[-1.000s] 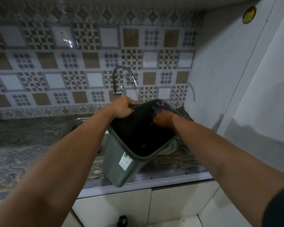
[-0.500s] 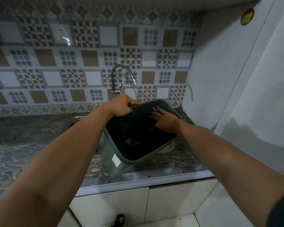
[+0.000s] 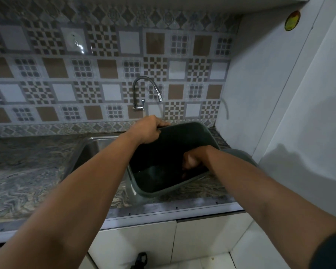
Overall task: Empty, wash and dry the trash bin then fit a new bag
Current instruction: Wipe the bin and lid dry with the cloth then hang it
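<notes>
Over sink (image 3: 97, 150), left hand (image 3: 146, 131) grips bin (image 3: 155, 192) rim; right-hand fingers (image 3: 189, 162) unclear inside.

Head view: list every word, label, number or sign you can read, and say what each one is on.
No text can be read.
Round sticker on the white wall panel, upper right: yellow and green with a red rim, its print too blurred to read.
Trash bin, gripped at the rim by the left hand: no label shows.
Faucet and tiles: no marking visible.
</notes>
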Demonstrator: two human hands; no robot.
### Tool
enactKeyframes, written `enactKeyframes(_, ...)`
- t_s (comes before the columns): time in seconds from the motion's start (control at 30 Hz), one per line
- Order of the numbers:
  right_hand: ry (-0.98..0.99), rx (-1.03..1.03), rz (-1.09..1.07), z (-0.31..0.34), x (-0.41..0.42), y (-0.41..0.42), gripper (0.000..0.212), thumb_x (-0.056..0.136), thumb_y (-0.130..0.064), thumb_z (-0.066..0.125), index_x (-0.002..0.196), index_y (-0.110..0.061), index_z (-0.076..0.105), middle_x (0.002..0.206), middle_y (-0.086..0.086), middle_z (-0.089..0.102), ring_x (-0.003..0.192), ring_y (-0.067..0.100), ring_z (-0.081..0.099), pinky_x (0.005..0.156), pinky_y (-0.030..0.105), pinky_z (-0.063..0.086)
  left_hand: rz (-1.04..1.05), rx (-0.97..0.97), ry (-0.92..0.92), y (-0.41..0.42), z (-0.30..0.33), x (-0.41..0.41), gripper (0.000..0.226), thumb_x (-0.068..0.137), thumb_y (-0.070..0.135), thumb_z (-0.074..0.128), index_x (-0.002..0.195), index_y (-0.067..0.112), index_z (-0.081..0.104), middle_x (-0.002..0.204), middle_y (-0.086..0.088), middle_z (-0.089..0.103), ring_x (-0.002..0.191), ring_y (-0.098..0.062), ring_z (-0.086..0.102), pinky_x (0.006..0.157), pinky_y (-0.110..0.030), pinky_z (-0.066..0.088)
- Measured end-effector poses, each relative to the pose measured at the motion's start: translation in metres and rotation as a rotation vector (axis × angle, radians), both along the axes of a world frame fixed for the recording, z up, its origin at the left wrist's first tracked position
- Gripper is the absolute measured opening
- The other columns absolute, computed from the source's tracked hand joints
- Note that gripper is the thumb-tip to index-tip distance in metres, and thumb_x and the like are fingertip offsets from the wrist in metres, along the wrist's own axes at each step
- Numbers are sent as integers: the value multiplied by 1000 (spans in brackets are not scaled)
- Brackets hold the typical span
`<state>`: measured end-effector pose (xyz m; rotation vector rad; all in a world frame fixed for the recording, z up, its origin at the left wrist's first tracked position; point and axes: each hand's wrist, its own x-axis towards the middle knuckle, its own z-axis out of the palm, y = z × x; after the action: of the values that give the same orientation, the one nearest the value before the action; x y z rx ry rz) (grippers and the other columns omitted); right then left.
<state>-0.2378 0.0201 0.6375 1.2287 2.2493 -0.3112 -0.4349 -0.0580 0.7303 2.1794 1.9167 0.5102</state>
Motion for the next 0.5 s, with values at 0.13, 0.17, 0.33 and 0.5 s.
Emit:
enactKeyframes(0.13, 226, 224, 136, 17, 16, 7, 38, 97, -37, 71, 131, -21, 70, 128, 5, 71, 110, 22, 66, 92, 30, 46, 30, 11, -34, -5, 2, -1, 53, 97, 2, 54, 141, 30, 60, 130, -5, 68, 113, -24, 64, 91, -27, 46)
enactKeyframes(0.17, 177, 393, 239, 20, 20, 11, 38, 101, -35, 63, 138, -26, 64, 132, 8, 67, 115, 27, 65, 94, 34, 46, 33, 2, -46, -5, 3, -1, 53, 97, 3, 54, 141, 30, 60, 129, -6, 69, 112, -23, 64, 90, -28, 47)
enactKeyframes(0.33, 54, 954, 343, 23, 15, 16, 37, 106, -23, 43, 138, -17, 61, 137, 14, 56, 123, 39, 51, 99, 51, 43, 17, -70, -135, -8, 5, -2, 50, 98, 5, 57, 142, 30, 60, 138, -2, 65, 115, -18, 61, 94, -24, 41)
enactKeyframes(0.5, 831, 528, -405, 18, -20, 5, 33, 92, -12, 69, 123, -5, 62, 123, 22, 67, 113, 42, 65, 90, 45, 54, 50, -121, -308, -11, 5, -7, 46, 98, 5, 61, 139, 25, 63, 135, 0, 66, 100, -12, 64, 79, -16, 46)
